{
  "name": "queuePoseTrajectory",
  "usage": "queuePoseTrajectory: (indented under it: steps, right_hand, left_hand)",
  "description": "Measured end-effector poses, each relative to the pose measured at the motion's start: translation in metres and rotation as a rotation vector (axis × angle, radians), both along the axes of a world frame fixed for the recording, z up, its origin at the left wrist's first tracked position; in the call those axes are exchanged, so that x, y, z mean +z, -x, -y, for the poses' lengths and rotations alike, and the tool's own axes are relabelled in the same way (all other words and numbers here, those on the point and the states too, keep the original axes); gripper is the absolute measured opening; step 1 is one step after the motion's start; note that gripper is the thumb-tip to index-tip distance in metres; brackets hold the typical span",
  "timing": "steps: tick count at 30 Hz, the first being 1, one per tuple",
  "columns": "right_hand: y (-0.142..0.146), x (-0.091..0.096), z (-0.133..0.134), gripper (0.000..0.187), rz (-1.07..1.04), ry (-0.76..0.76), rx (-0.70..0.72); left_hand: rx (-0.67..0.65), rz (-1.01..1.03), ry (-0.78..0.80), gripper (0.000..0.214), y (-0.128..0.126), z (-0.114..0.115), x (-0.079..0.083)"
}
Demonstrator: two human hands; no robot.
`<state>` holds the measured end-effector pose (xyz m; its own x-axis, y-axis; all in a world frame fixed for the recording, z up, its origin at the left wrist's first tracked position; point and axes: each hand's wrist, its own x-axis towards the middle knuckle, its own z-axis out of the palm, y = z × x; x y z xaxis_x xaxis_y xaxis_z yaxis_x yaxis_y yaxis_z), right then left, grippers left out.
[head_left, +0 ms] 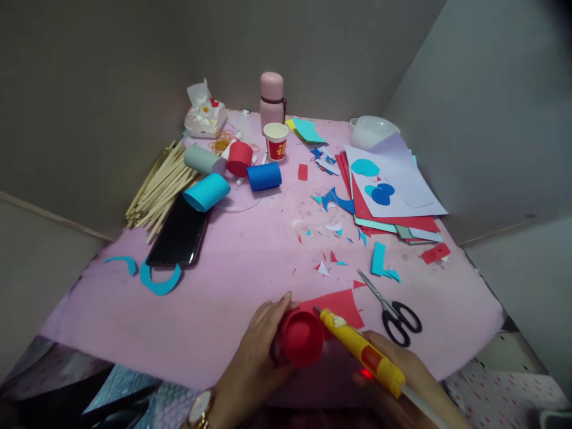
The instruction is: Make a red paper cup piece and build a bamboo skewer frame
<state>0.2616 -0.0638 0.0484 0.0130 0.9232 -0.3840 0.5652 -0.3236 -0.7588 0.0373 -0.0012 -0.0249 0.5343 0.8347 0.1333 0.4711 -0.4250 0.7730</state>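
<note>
Left hand [261,345]: fingers grasping open-topped red paper tube [304,341], near worktop [223,256] front edge. Paper cup [276,142] beyond, gold-on-red print probably too small to read. Yellow glue gun [360,345], nozzle by tube rim, right hand [403,358] gripping.

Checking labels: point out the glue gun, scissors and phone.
Glue gun [352,340]: head view, on its yellow barrel.
Scissors [386,302]: head view, where blades meet handles.
Phone [180,234]: head view, on its dark screen.

Pink bottle [272,95] behind paper cup [276,146], tissue pack [204,119], dark phone [176,238]
</note>
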Motion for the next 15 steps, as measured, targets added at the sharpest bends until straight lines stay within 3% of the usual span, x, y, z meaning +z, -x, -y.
queuePoseTrajectory:
  steps: [9, 15]
  right_hand:
    - [-0.0050, 0.0004, -0.0013, 0.024, 0.033, -0.006, 0.102]
    - [-0.0085, -0.0048, 0.0033, 0.021, 0.110, -0.067, 0.094]
  left_hand:
    - [0.000, 0.046, -0.050, 0.084, -0.0005, 0.0016, -0.0001]
    - [0.009, 0.022, 0.016, 0.095, 0.0038, 0.0066, -0.0006]
